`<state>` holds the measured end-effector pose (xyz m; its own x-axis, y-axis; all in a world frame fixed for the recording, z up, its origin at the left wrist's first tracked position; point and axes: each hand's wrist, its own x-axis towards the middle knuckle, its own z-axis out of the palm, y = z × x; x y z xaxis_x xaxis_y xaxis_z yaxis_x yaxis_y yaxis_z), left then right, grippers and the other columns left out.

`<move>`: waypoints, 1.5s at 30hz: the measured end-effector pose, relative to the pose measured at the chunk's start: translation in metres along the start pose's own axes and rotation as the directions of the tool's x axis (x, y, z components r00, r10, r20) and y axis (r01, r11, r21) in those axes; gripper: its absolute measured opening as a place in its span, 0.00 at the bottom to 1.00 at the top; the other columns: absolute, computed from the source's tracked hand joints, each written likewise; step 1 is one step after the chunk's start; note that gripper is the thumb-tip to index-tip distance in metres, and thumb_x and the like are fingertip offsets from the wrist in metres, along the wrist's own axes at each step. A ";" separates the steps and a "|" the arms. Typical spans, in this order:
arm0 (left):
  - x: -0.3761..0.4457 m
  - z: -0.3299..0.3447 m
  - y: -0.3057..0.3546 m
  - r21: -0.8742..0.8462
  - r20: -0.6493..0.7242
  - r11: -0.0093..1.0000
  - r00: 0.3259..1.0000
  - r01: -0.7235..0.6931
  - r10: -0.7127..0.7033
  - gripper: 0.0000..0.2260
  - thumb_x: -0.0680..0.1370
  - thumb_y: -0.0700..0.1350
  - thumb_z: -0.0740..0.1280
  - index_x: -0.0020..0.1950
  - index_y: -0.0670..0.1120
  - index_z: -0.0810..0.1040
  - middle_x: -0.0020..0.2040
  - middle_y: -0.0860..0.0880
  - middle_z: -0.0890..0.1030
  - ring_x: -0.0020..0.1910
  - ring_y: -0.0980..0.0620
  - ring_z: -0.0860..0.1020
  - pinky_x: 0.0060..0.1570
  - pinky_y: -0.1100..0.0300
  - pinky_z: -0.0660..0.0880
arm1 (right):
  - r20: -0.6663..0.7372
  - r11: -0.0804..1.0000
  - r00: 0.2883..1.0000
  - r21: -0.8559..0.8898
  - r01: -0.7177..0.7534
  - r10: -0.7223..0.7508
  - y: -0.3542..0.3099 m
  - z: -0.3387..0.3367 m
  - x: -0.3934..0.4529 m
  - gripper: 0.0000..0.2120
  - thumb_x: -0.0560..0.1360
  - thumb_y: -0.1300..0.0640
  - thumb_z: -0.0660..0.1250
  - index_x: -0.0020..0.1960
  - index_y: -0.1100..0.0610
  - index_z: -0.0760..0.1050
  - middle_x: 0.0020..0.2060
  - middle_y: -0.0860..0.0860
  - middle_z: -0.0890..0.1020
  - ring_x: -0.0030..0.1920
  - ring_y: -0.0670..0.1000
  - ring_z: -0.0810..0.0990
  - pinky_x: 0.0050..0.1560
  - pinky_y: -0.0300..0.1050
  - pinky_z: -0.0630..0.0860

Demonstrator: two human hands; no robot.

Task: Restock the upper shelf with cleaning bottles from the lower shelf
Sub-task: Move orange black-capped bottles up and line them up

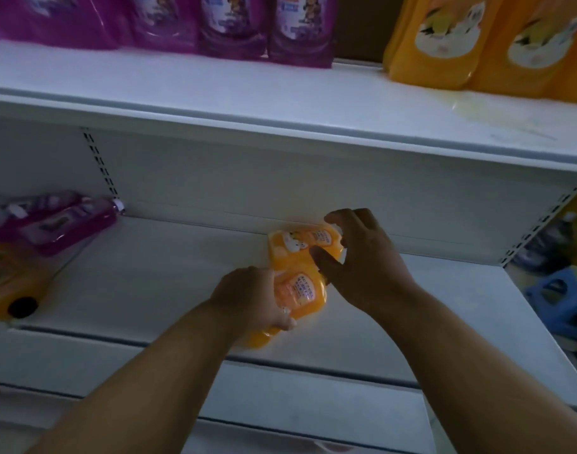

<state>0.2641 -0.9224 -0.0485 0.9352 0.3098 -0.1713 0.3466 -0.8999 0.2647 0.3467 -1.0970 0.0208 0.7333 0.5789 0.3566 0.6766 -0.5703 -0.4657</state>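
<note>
Two orange bottles lie flat on the lower shelf [156, 276], one behind the other. My left hand [251, 299] grips the nearer orange bottle [297, 290] from its left side. My right hand [362, 260] curls over the farther orange bottle [300, 240] with thumb and fingers around its right end. On the upper shelf [215, 93] stand purple bottles [300, 27] at the left and orange bottles [444, 40] at the right.
Purple bottles [67, 221] lie on their sides at the lower shelf's left end, with another orange bottle [8, 283] in front of them. A yellowish stain [470, 109] marks the upper shelf below the orange bottles. A blue stool [562, 299] stands on the floor at right.
</note>
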 end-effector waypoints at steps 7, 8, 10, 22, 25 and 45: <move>-0.076 -0.010 -0.040 -0.682 -0.045 0.714 0.966 0.158 -0.256 0.32 0.50 0.68 0.76 0.50 0.61 0.73 0.43 0.61 0.81 0.39 0.63 0.79 0.33 0.68 0.71 | 0.161 0.991 0.984 -0.124 -0.054 0.074 0.028 0.064 0.047 0.24 0.78 0.41 0.60 0.71 0.49 0.67 0.65 0.55 0.73 0.63 0.59 0.72 0.58 0.53 0.72; -0.084 -0.012 -0.042 -0.736 -0.064 0.662 0.959 0.142 -0.276 0.34 0.48 0.67 0.76 0.51 0.60 0.74 0.42 0.61 0.83 0.40 0.62 0.81 0.34 0.68 0.72 | 0.203 0.977 0.975 -0.209 -0.049 0.092 0.029 0.077 0.052 0.26 0.78 0.39 0.59 0.73 0.48 0.65 0.68 0.55 0.72 0.65 0.61 0.69 0.61 0.54 0.69; -0.096 -0.015 -0.043 -0.821 -0.102 0.566 0.952 0.082 -0.287 0.36 0.49 0.66 0.76 0.54 0.59 0.74 0.45 0.65 0.83 0.42 0.63 0.82 0.36 0.66 0.75 | 0.298 0.947 0.945 -0.320 -0.036 0.136 0.029 0.101 0.061 0.31 0.78 0.35 0.55 0.77 0.46 0.58 0.75 0.53 0.65 0.73 0.61 0.61 0.68 0.58 0.62; -0.127 -0.014 -0.053 -0.977 -0.124 0.208 0.933 -0.054 -0.339 0.23 0.58 0.73 0.73 0.47 0.64 0.82 0.48 0.50 0.87 0.46 0.49 0.86 0.42 0.54 0.80 | 0.118 0.981 0.985 -0.161 -0.105 0.125 0.016 0.102 -0.007 0.23 0.71 0.32 0.58 0.54 0.47 0.76 0.57 0.51 0.75 0.62 0.57 0.70 0.55 0.52 0.67; -0.133 -0.010 -0.056 -0.972 -0.122 0.229 0.945 -0.051 -0.305 0.28 0.53 0.76 0.74 0.47 0.64 0.82 0.48 0.50 0.87 0.45 0.49 0.86 0.43 0.52 0.80 | 0.191 0.889 0.888 -0.286 -0.357 0.418 0.008 0.099 -0.012 0.44 0.65 0.24 0.60 0.73 0.46 0.60 0.67 0.60 0.67 0.66 0.64 0.66 0.60 0.58 0.70; -0.241 -0.027 -0.078 -0.941 -0.169 0.330 0.951 -0.077 -0.260 0.31 0.59 0.71 0.67 0.59 0.61 0.74 0.49 0.58 0.85 0.47 0.55 0.85 0.44 0.54 0.81 | 0.448 0.270 0.782 0.764 -0.587 0.433 -0.073 0.064 -0.123 0.54 0.56 0.53 0.84 0.75 0.43 0.59 0.60 0.53 0.77 0.50 0.58 0.84 0.37 0.51 0.81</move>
<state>0.0132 -0.9183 -0.0018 0.8109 0.5808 -0.0712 0.1103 -0.0322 0.9934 0.2023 -1.0890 -0.0411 0.8368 0.4670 -0.2857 -0.2984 -0.0483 -0.9532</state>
